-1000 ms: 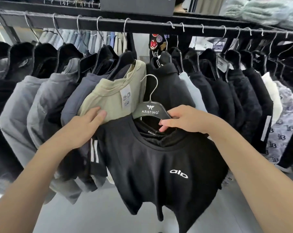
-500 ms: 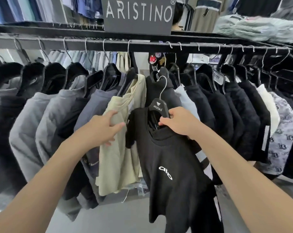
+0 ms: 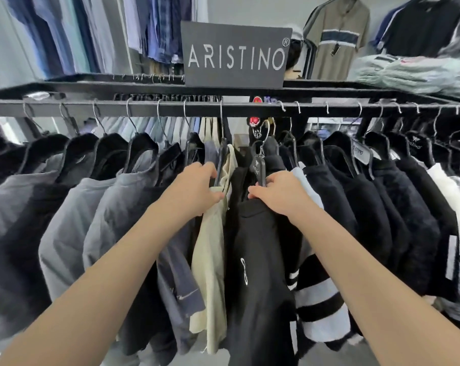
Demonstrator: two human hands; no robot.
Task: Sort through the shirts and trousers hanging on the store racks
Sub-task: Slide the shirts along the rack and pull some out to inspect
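**Spotter:** Where's the black shirt [image 3: 255,260] now?

**Operator:** Higher than a second ago and turned edge-on. I have it in the gap just right of the beige shirt [image 3: 210,260], near the middle of the rail [image 3: 144,108]. My right hand [image 3: 281,196] has its fingers curled round the hanger [image 3: 259,169]. My left hand [image 3: 197,188] grips the beige shirt's shoulder, holding the gap open.

**Spotter:** Hooked?

**Operator:** Not yet, I judge. The hook sits just under the rail, so this one is going back. Beyond it stands the Aristino sign [image 3: 235,54].
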